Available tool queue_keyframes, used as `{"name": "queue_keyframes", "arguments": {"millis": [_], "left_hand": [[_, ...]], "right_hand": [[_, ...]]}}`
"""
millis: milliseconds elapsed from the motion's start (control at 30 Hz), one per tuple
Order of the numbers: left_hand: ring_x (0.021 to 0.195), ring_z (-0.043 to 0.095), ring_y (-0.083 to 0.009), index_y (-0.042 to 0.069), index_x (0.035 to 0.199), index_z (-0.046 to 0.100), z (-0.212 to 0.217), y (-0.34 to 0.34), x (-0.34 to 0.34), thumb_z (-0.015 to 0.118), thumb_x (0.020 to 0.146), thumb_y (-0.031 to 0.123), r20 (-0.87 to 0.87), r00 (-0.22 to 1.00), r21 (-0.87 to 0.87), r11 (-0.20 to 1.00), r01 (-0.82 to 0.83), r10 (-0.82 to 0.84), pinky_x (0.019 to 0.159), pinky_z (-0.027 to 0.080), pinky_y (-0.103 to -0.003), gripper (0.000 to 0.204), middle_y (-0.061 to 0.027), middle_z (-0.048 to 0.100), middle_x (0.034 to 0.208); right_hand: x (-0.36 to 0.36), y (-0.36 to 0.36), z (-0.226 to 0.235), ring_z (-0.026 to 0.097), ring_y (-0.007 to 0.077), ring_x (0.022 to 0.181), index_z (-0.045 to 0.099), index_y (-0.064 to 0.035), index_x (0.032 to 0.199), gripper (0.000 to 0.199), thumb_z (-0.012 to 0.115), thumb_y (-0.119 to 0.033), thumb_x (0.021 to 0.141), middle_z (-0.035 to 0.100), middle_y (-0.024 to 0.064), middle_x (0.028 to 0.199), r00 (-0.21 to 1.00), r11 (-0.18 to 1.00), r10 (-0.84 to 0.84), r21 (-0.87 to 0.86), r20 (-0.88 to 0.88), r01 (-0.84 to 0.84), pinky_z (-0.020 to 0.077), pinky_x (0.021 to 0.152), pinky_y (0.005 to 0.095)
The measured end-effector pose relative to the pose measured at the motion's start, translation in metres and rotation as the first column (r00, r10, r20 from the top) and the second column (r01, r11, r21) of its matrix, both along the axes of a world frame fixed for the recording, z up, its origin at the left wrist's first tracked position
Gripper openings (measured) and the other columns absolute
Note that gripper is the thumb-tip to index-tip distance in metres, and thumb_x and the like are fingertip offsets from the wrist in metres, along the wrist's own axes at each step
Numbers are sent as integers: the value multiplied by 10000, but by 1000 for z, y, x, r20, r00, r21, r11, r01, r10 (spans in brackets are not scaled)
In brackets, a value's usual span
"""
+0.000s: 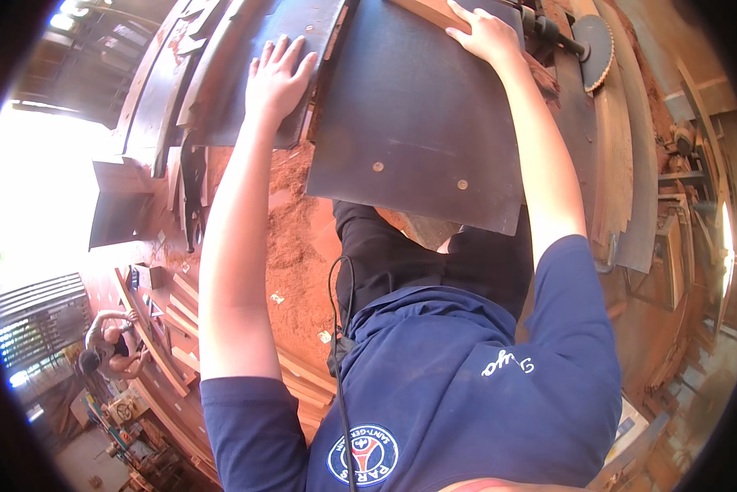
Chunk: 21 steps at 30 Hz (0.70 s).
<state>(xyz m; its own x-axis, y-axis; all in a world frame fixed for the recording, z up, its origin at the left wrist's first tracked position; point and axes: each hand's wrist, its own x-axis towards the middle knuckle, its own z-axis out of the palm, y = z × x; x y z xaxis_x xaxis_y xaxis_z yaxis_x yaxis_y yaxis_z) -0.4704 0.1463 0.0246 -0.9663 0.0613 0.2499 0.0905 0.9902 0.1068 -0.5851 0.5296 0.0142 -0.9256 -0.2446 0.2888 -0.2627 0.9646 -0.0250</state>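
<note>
Head view: left hand spread on the left metal panel, right hand splayed against the wooden board atop the middle panel; one slip could carry fingers toward that circular saw blade!

Lays the left hand with fingers spread on a dark panel. Touches a wooden board on the dark metal table with the right hand, left of a round saw blade. Wears a navy shirt and black trousers. Has reddish sawdust below, plus a co-worker beside a long plank at lower left.
</note>
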Motion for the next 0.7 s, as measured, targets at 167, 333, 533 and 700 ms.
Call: {"name": "queue_keyframes", "arguments": {"millis": [167,333,533,700], "left_hand": [[1596,255,-289,232,1593,469,-12,-20,4,395,1057,607,-32,999,29,999,-15,16,1294,173,-498,658,-84,378,1688],[1598,249,-255,134,1606,433,-6,-8,0,387,1057,608,-15,999,47,998,-30,31,1306,160,-458,727,-73,363,1696],[1602,233,-251,56,1614,392,-6,-7,6,391,1037,654,-5,997,4,997,-76,76,1311,157,-422,831,-100,358,1694],[1604,227,-259,37,1606,398,-8,-9,2,387,1039,654,-52,993,30,995,-100,101,1315,149,-416,838,-114,360,1692]], "right_hand": [[73,-2,21,714,356,1038,550,-405,1513,624,672,-594,932,696,160,1087,977,975,198,-119,77,-188,576,927,456],[200,17,35,659,333,963,610,-362,1478,665,802,-444,846,644,162,1008,894,882,447,-155,-19,-445,534,864,438],[244,16,50,613,289,890,658,-326,1435,714,854,-372,750,599,91,932,832,841,536,-179,144,-511,519,819,412],[141,18,31,685,319,1069,554,-448,1501,666,741,-559,872,672,119,1087,947,948,291,-176,132,-267,562,928,458]]}}
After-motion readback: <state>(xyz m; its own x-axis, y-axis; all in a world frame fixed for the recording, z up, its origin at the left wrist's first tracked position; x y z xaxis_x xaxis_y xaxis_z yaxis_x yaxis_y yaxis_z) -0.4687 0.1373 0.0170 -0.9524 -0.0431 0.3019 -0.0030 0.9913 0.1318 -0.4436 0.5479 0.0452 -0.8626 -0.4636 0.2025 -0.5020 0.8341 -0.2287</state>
